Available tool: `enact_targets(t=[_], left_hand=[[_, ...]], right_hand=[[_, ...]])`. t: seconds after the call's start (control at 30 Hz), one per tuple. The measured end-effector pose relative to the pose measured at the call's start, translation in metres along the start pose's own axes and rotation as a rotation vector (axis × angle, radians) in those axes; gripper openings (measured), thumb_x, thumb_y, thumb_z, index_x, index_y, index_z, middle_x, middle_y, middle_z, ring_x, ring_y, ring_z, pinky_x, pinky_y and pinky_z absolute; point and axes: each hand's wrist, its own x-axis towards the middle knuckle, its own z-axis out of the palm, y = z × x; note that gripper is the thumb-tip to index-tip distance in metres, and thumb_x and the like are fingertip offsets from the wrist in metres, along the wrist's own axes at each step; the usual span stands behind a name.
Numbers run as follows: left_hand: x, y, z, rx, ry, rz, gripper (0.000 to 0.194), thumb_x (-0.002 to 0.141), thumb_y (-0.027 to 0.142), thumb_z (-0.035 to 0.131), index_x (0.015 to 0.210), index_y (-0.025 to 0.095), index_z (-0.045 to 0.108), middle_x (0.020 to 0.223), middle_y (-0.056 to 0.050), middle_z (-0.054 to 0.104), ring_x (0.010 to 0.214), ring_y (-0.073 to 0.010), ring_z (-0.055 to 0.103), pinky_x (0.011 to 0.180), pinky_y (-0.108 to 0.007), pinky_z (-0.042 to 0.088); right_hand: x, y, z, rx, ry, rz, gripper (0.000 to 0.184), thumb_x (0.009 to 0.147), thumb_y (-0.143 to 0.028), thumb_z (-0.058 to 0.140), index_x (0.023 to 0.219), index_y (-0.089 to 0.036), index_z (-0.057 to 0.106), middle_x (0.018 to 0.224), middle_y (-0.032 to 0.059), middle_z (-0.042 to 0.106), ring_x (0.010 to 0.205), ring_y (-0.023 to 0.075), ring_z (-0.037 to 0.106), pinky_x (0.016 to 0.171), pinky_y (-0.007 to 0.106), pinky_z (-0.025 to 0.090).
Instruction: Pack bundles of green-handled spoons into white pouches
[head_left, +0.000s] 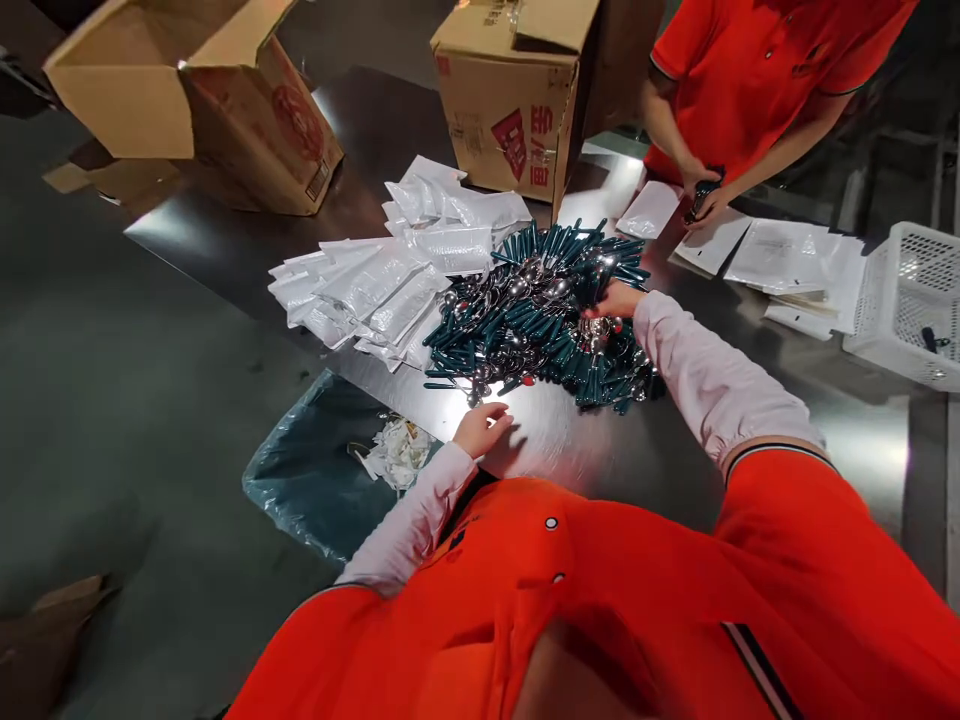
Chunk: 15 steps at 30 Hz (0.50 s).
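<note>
A big heap of cutlery with dark teal handles and shiny metal heads (536, 315) lies in the middle of the steel table (225, 250). My right hand (611, 300) reaches into the heap with its fingers closed round some of the pieces. Nearer to me, my left hand (482, 428) rests at the table's front edge, just short of the heap, loosely curled with nothing visible in it. A fanned pile of white plastic pouches (375, 285) lies left of the heap.
A co-worker in an orange shirt (750, 70) stands at the far right, handling a dark object above more white pouches (780, 255). Two open cardboard boxes (517, 100) (195, 100) stand at the back. A white basket (911, 300) sits right; a bin bag with scraps (322, 470) hangs below.
</note>
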Motion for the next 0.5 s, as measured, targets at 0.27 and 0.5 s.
enact_targets(t=[0.27,0.5], left_hand=[[0.104,0.076,0.016,-0.125,-0.012,0.201,0.036,0.084,0.027,0.072,0.118,0.013,0.07,0.106,-0.01,0.075,0.095,-0.0206,0.072,0.094,-0.038,0.058],[0.153,0.114,0.019,-0.313,-0.042,0.296,0.084,0.063,0.027,0.09,0.139,0.011,0.055,0.136,-0.02,0.062,0.126,-0.0319,0.061,0.111,-0.048,0.047]], right_hand=[[-0.007,-0.016,-0.017,0.103,0.102,0.097,0.04,0.061,-0.04,0.083,0.09,-0.016,0.071,0.09,0.0066,0.076,0.093,0.0246,0.068,0.097,0.043,0.056],[-0.033,-0.037,-0.025,0.27,0.051,0.058,0.045,0.055,-0.043,0.086,0.087,-0.016,0.071,0.087,0.0058,0.075,0.084,0.0231,0.067,0.088,0.042,0.057]])
